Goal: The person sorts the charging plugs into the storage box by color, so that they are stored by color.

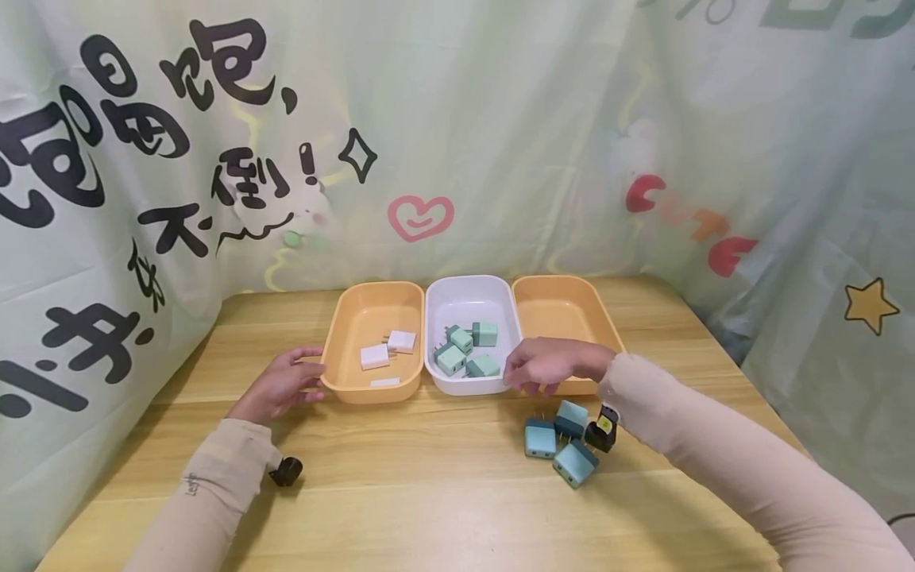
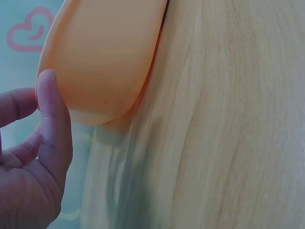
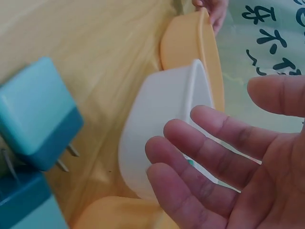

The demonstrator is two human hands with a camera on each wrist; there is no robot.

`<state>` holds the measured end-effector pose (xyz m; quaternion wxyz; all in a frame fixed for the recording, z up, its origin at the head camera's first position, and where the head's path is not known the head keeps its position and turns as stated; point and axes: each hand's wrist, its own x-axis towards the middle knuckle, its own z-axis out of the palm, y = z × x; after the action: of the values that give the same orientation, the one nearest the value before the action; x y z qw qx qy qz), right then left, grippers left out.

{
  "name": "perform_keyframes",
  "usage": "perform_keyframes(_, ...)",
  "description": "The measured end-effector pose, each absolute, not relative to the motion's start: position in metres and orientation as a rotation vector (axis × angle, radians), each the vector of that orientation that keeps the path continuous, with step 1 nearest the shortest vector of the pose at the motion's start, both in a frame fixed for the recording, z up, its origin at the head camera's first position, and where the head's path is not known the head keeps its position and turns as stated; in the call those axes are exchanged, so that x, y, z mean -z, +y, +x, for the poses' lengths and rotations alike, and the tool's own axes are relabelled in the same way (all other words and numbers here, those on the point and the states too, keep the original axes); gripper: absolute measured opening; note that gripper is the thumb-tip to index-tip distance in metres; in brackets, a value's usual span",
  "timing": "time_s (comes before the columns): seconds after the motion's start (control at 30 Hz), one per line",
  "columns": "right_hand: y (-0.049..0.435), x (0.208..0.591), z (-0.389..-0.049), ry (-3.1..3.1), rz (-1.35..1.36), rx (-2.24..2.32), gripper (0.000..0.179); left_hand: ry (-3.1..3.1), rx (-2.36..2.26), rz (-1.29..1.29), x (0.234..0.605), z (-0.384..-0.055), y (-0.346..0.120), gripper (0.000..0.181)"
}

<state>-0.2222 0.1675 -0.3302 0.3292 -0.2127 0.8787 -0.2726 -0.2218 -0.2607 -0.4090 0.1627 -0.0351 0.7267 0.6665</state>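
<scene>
My left hand (image 1: 286, 383) is at the left side of the left orange tray (image 1: 339, 388), lightly pinching its rim. In the left wrist view, the thumb (image 2: 51, 95) lies along the tray's outer wall. My right hand (image 1: 546, 361) hovers by the white tray's (image 1: 468, 387) front right corner, its relaxed fingers spread and holding nothing. Pale green charger plugs (image 1: 484, 334) lie inside the white tray. White charger plugs (image 1: 375, 357) lie in the left orange tray. Below my right hand, several blue charger plugs (image 1: 539, 438) sit on the table.
A right orange tray (image 1: 561, 306) stands beside the white one, its front partly hidden by my right hand. All three trays form a row on the wooden table (image 1: 415, 492). A printed cloth (image 1: 500, 143) hangs behind and around the table.
</scene>
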Motion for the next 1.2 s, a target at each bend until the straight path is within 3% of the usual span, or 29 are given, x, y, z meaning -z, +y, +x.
perform_keyframes(0.3, 0.17, 0.34, -0.212, 2.302, -0.548, 0.623, 0.02, 2.07, -1.907, -0.097, 0.408, -0.223, -0.26, 0.056)
perform_keyframes(0.87, 0.165, 0.354, -0.2, 2.349, -0.559, 0.454, 0.009, 2.078, -1.91, -0.083, 0.413, -0.226, -0.263, 0.053)
perform_keyframes(1.2, 0.166, 0.36, -0.2, 2.328, -0.514, 0.435, 0.017, 2.069, -1.908, -0.1, 0.411, -0.223, -0.262, 0.057)
